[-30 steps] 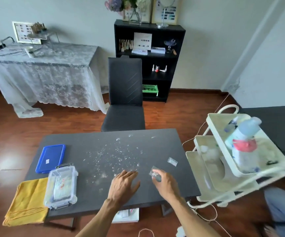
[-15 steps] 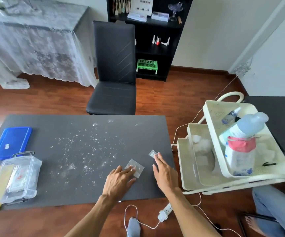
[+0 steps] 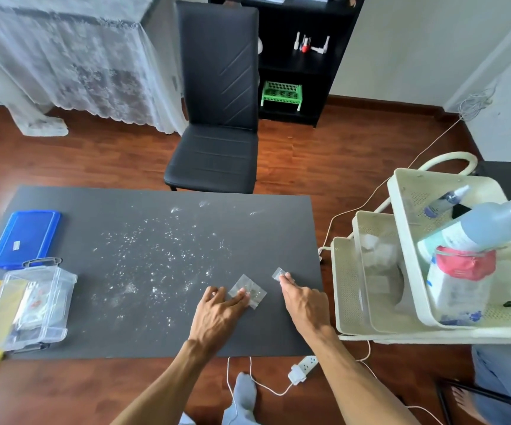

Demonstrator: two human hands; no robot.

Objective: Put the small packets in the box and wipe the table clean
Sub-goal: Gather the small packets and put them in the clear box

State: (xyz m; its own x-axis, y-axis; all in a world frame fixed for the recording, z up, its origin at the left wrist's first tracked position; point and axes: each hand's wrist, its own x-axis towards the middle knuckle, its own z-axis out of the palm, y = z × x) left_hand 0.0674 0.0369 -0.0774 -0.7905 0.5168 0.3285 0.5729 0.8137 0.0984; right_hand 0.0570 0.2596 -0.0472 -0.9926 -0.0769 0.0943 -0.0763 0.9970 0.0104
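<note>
— Starting from the dark grey rectangular table (image 3: 143, 326): the clear plastic storage box (image 3: 30, 308) stands at its left end, lid off, well apart from both packets near its front right edge. How should I lift them?

— Your left hand (image 3: 217, 317) lies flat, fingers loosely spread, tips on the larger clear square packet (image 3: 247, 290). Pinch a corner rather than slide.

— And the right hand (image 3: 305, 302)?

— Its fingertips touch the smaller clear packet (image 3: 278, 273), nothing gripped. Nip it, then carry both across.
</note>
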